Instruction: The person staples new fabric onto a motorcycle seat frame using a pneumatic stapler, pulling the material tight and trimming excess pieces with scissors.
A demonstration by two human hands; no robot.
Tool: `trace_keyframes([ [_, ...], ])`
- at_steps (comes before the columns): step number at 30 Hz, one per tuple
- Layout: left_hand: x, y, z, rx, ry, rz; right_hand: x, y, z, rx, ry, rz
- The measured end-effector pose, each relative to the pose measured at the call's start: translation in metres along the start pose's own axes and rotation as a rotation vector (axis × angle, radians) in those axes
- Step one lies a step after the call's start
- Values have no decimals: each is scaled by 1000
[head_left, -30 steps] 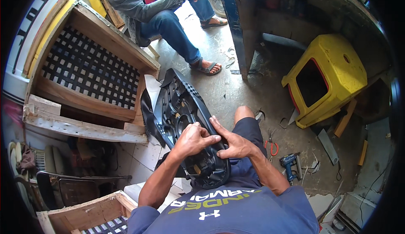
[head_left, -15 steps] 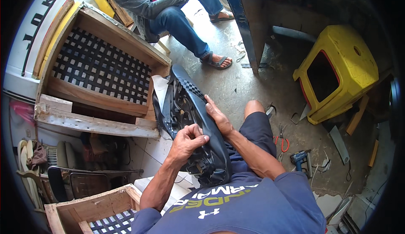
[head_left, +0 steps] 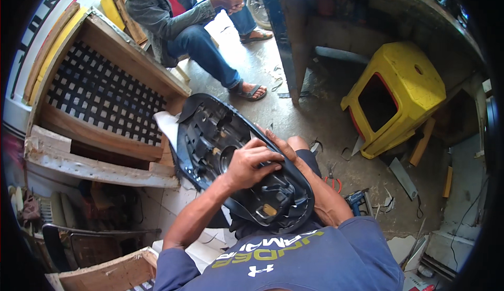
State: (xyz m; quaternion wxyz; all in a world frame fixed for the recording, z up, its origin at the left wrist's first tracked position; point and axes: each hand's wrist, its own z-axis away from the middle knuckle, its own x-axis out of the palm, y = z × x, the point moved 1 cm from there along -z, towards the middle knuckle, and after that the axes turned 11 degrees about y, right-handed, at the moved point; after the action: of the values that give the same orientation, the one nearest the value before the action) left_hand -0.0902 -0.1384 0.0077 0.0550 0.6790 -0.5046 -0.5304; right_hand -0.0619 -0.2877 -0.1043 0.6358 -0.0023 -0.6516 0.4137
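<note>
A black motorcycle seat (head_left: 207,133) lies tilted across my lap, its ribbed plastic underside facing up. Black cover material wraps over its rim, and a white flap (head_left: 167,126) sticks out at its far left end. My left hand (head_left: 253,163) is over the underside near the right rim, fingers curled and pinched together; whatever is between them is hidden. Along the outer right side, my right hand (head_left: 283,146) grips the seat at its rim, partly covered by the seat and my left hand.
Wooden frames with black webbing (head_left: 105,89) stand at left. A yellow stool (head_left: 415,81) lies tipped at right. Red-handled pliers (head_left: 333,184) and a blue staple gun (head_left: 358,203) lie on the floor among scraps. Ahead sits another person (head_left: 178,28), hands together, beside a dark table leg (head_left: 294,54).
The seat has turned so that more of its underside faces up. My left hand has moved right toward the rim, near my right hand. The view has shifted slightly.
</note>
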Motion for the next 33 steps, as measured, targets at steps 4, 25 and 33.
trace_keyframes([
  [4,25,4,-10,140,-100,-136,-20,-8,24,5,12,-9],
  [25,33,27,8,449,-145,-204,-15,18,13,170,1,-266],
  [33,40,35,13,215,-99,-121,-23,21,1,197,-4,-301],
])
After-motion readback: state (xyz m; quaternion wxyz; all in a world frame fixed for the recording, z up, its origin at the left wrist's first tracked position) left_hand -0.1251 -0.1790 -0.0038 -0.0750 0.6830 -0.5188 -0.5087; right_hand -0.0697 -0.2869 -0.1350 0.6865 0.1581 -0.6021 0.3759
